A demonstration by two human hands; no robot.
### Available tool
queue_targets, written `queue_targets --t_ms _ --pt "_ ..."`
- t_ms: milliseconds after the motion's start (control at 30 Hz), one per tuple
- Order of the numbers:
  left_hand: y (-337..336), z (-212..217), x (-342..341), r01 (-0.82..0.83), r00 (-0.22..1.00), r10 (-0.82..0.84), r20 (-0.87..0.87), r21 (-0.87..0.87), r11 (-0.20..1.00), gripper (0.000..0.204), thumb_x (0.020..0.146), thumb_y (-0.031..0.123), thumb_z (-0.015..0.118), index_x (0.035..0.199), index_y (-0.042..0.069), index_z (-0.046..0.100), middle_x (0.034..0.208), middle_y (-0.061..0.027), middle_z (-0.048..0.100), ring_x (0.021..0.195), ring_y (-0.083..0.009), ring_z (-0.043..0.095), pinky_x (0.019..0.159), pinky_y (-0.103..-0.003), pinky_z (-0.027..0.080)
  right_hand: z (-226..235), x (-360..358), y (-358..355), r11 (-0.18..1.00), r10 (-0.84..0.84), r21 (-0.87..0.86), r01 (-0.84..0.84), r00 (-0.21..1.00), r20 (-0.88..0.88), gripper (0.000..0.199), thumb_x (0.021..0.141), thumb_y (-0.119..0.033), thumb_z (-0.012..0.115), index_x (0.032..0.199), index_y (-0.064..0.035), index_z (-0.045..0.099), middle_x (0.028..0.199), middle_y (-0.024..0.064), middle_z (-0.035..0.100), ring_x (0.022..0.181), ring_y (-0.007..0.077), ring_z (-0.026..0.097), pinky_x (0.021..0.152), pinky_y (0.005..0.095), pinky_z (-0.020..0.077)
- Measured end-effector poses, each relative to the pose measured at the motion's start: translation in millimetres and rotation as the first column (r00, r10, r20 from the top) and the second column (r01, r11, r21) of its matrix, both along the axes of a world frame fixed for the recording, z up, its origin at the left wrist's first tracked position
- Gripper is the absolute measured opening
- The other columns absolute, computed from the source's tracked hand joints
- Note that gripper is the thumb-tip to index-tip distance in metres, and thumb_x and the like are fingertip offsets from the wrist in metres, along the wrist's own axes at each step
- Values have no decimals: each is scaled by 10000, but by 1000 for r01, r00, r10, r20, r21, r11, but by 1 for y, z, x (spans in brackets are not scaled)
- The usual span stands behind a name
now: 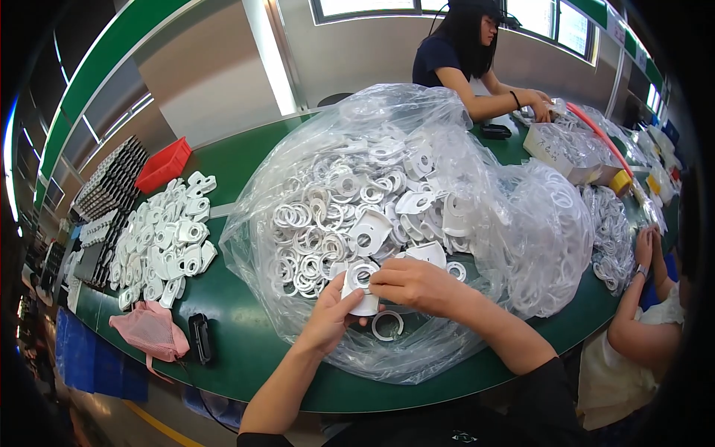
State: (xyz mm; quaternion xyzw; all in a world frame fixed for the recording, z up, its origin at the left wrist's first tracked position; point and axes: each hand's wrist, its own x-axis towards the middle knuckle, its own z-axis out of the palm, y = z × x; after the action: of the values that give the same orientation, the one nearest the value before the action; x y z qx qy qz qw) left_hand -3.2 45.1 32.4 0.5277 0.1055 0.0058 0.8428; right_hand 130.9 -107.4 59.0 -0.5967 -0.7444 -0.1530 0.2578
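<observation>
My left hand point(328, 319) grips a white plastic part point(364, 304) with a round opening, thumb laid along its front. The fingers of my right hand point(426, 285) are pinched together against the part's right edge, beside the opening. Whether they also hold something small is hidden. Just below my hands, a loose white ring point(401, 323) lies on the clear plastic. Beyond them, a heap of white rings point(289, 216) and flat white parts point(370, 232) with holes spreads inside an opened clear plastic bag point(257, 186).
On the green table point(249, 372), white parts point(160, 242) are piled at left, near a red tray point(164, 164), a pink pouch point(151, 332) and a black case point(199, 338). Bagged rings point(551, 238) stand right. A co-worker point(462, 59) works opposite; another person's hands point(646, 248) rest at right.
</observation>
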Motion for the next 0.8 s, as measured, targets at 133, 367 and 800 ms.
queue_targets --t_ms 133,367,800 --pt "2 -4 1 0 1000 -1 16 34 999 338 924 97 475 1243 20 392 1010 -102 614 819 -176 658 535 -208 476 0 -4 -1 997 -21 -79 16 998 -62 205 705 -56 569 902 -7 599 937 72 576 839 229 574 708 313 493" --pt "1 -3 2 -19 999 17 45 46 999 394 892 83 505 1264 7 399 995 -98 621 751 -154 659 457 -186 438 2 -9 -3 992 -76 -114 50 969 -236 234 730 -45 629 964 -28 622 961 88 581 859 240 584 726 309 488" --pt "-15 5 -5 -115 989 -23 146 861 496 210 948 212 431 965 19 513 768 -214 560 718 -388 556 628 -431 413 11 -2 -5 976 -182 -211 49 711 -679 99 790 -113 658 846 -33 674 703 79 573 634 211 545 579 301 421"
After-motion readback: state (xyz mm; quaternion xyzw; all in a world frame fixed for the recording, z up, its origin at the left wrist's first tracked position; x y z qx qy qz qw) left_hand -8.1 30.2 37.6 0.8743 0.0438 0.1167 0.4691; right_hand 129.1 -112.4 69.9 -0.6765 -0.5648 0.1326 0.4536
